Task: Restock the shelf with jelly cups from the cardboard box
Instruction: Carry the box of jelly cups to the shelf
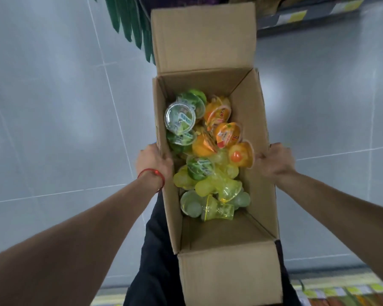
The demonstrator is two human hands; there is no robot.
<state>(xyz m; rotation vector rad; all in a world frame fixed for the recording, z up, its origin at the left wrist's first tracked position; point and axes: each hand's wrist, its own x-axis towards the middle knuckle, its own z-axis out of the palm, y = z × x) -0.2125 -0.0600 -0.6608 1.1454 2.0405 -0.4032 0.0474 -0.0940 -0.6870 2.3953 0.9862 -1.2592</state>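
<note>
While both hands hold the cardboard box [255, 120] by its long walls, the step in hand looks like carrying or placing the box, not stocking: no cup has been picked out yet. The left hand [154, 161] grips the wall at 9 o'clock, its fingers [166, 161] curled over the rim into the opening, and a red string [152, 172] circles that wrist. The right hand [275, 160] grips the opposite wall at 3 o'clock, its fingers hooked over the rim in the same way. Neither hand holds a cup.

The jelly cups [208, 155] lie in a loose, jumbled heap on the box bottom. Green ones sit toward 10 o'clock, orange toward 1 o'clock, and yellow and pale ones toward 6 o'clock, where a stretch of bare cardboard follows. Flaps stand open at 12 and 6 o'clock.

A shelf edge [307, 17] with labels shows at 1 o'clock, and blurred goods [341, 292] show at 5 o'clock above the grey floor [53, 107]. I cannot tell which spot is to be filled.

As I judge it, the next move is to set the box down close to the shelf so that a hand comes free. The cups are tipped every way, so each will need turning upright as it is lifted out.
</note>
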